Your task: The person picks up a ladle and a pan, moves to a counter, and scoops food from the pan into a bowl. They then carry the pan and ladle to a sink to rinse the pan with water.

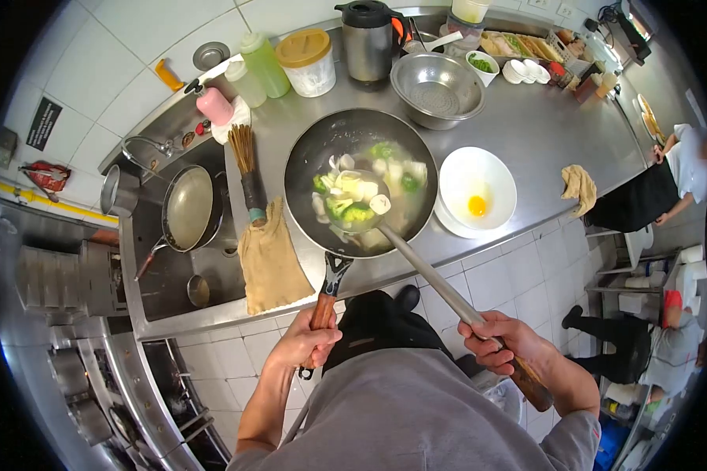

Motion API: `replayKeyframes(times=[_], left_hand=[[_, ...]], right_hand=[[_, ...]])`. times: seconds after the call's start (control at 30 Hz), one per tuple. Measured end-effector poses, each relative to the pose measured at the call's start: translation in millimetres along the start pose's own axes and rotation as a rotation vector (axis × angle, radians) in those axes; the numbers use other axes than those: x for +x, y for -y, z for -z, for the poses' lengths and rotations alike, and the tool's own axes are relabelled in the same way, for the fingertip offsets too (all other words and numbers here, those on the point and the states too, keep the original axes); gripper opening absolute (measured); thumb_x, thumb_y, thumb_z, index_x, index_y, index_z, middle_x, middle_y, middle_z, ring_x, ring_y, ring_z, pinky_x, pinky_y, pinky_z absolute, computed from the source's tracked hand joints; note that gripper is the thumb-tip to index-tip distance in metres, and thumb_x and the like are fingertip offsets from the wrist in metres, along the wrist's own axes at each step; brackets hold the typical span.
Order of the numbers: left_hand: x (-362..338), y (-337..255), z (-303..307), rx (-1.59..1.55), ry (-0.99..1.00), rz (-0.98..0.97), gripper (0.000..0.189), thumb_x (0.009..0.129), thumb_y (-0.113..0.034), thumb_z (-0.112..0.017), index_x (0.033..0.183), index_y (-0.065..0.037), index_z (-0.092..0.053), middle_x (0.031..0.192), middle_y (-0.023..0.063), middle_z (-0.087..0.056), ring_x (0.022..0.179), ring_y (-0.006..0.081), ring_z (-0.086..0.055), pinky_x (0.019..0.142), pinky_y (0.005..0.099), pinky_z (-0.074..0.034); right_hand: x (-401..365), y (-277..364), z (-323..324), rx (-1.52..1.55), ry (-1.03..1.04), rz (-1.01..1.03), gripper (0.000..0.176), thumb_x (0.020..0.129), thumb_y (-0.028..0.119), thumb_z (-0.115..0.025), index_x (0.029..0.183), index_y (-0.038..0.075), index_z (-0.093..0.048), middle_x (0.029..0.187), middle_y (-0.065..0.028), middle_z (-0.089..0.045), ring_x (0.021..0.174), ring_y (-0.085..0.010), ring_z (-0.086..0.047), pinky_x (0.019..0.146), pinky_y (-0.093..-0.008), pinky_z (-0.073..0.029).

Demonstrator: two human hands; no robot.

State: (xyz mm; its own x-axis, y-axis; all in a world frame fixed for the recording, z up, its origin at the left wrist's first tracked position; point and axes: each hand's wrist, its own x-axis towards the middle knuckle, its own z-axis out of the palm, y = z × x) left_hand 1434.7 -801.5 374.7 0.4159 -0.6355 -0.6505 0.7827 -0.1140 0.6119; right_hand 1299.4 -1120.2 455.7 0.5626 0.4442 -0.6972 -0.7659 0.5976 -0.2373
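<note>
My left hand (309, 339) is wrapped round the wooden handle of a dark wok (306, 133) over the steel counter. My right hand (501, 343) grips the wooden end of a long metal ladle (432, 279). The ladle's bowl is inside the wok, among broccoli (358, 213) and pale vegetable pieces in some liquid. Just right of the wok, a white bowl (456, 169) holds a raw egg (477, 206). To the wok's left, a bamboo brush (243, 149) stands out above a tan cloth (271, 267) on the counter.
A sink (153, 294) at the left holds another pan (190, 208). Behind the wok are a metal colander (437, 86), a steel jug (367, 55), a tub (309, 74) and bottles (265, 67). Two people (687, 161) (672, 345) are at the right.
</note>
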Motion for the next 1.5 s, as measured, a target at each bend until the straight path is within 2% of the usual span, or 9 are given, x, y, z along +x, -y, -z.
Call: replayKeyframes(times=[0.3,0.6,1.0,1.07,1.27,1.33,1.37,1.43,1.5], left_hand=[[8.1,1.9,-17.1,-0.037,-0.013,-0.006,0.022,0.078,0.002,-0.059,0.084,-0.007,-0.04,0.051,-0.001,-0.039,0.035,0.0067,-0.037,0.031,0.0228,-0.026],[17.0,-15.4,-10.7,0.026,-0.042,-0.027,0.024,0.075,0.002,-0.06,0.086,-0.008,-0.041,0.052,-0.0016,-0.039,0.034,0.0068,-0.035,0.03,0.0224,-0.024],[22.6,-31.1,9.0,0.07,0.026,-0.015,0.025,0.074,0.003,-0.06,0.086,-0.008,-0.04,0.051,-0.0017,-0.038,0.034,0.0068,-0.035,0.029,0.0233,-0.026],[21.2,-35.1,10.6,0.079,0.033,-0.015,0.025,0.074,0.003,-0.06,0.086,-0.008,-0.04,0.051,-0.0016,-0.038,0.034,0.0069,-0.035,0.029,0.0233,-0.026],[18.7,-39.8,24.5,0.112,0.049,0.01,0.025,0.074,0.003,-0.06,0.085,-0.007,-0.04,0.051,-0.0014,-0.038,0.034,0.0076,-0.036,0.029,0.0241,-0.027],[18.3,-41.7,29.4,0.13,0.059,0.011,0.023,0.075,0.002,-0.06,0.083,-0.007,-0.04,0.051,-0.0012,-0.039,0.034,0.0078,-0.036,0.029,0.0243,-0.027],[17.8,-42.2,31.1,0.127,0.063,0.018,0.023,0.075,0.002,-0.06,0.083,-0.007,-0.04,0.051,-0.0012,-0.039,0.034,0.0078,-0.036,0.029,0.0243,-0.027],[15.8,-41.5,35.1,0.125,0.063,0.013,0.023,0.075,0.002,-0.061,0.083,-0.007,-0.041,0.051,-0.001,-0.039,0.034,0.0077,-0.037,0.029,0.024,-0.027],[15.3,-41.1,40.3,0.125,0.065,0.028,0.023,0.075,0.002,-0.061,0.083,-0.007,-0.041,0.051,-0.0011,-0.04,0.035,0.0076,-0.037,0.029,0.0238,-0.027]], right_hand=[[-34.0,14.2,4.9,0.018,-0.002,0.073,0.024,0.093,0.03,-0.05,0.096,0.006,-0.048,0.06,0.0044,-0.034,0.038,-0.0016,-0.032,0.028,-0.0189,-0.031],[-81.1,-19.1,14.6,0.189,0.026,0.249,0.026,0.095,0.027,-0.047,0.096,0.001,-0.042,0.06,0.0016,-0.036,0.037,-0.0027,-0.036,0.027,-0.0207,-0.033],[-47.6,-58.3,27.5,0.173,-0.286,0.491,0.02,0.092,0.025,-0.051,0.091,0.005,-0.047,0.059,0.0045,-0.035,0.037,-0.0017,-0.03,0.028,-0.0189,-0.029],[-34.0,-58.7,24.9,0.095,-0.474,0.502,0.019,0.092,0.025,-0.051,0.091,0.006,-0.047,0.06,0.0045,-0.035,0.039,-0.0019,-0.032,0.03,-0.0187,-0.03],[-1.0,-72.5,25.1,-0.225,-0.64,0.47,0.02,0.093,0.024,-0.051,0.091,0.005,-0.045,0.061,0.0037,-0.038,0.043,-0.0063,-0.04,0.037,-0.0237,-0.038],[5.6,-75.2,15.7,-0.665,-0.928,0.455,0.02,0.091,0.021,-0.053,0.09,0.003,-0.044,0.058,-0.0026,-0.044,0.046,-0.0134,-0.048,0.04,-0.0315,-0.04],[8.9,-81.0,21.3,-0.663,-0.934,0.449,0.02,0.091,0.021,-0.053,0.09,0.003,-0.044,0.058,-0.0026,-0.044,0.046,-0.0134,-0.048,0.04,-0.0315,-0.04],[17.1,-92.3,33.1,-1.211,-1.247,0.579,0.017,0.088,0.013,-0.055,0.092,-0.001,-0.046,0.056,-0.0084,-0.046,0.047,-0.0171,-0.049,0.044,-0.0349,-0.039],[15.4,-93.9,25.1,-1.125,-1.268,0.573,0.018,0.087,0.013,-0.056,0.09,-0.001,-0.045,0.055,-0.0118,-0.047,0.048,-0.022,-0.05,0.047,-0.0384,-0.039]])
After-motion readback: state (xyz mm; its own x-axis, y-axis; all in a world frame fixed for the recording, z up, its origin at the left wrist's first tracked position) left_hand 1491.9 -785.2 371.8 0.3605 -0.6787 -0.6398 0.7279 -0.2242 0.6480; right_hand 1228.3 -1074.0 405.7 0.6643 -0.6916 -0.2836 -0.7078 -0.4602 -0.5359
